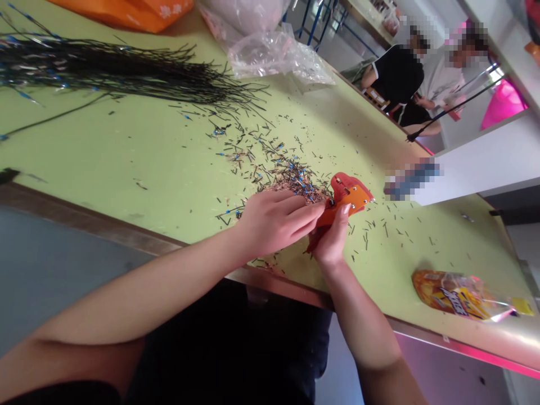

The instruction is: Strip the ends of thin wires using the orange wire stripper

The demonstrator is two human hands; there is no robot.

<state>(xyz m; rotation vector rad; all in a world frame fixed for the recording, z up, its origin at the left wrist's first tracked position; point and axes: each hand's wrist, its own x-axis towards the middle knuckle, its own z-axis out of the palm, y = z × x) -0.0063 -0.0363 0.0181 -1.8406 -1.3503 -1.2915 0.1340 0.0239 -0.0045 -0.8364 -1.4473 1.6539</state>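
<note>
My right hand (334, 239) is wrapped round an orange and red wire stripper (356, 197), its thumb lying along the near side. Beside the tool, my left hand (280, 219) is closed, with the fingertips pinched together against its left side. Whatever sits in that pinch is too small and hidden to make out. Just behind the left hand lies a heap of cut black wire bits, copper strands and blue pieces (295, 177). A long bundle of black wires (126, 70) with blue parts among them stretches across the far left of the table.
The light green table (147, 152) has a brown front edge. Clear plastic bags (278, 53) and an orange bag (130, 11) lie at the back. A drink bottle (464, 293) rests on its side at right, near a white panel (476, 157). Two people sit beyond the table.
</note>
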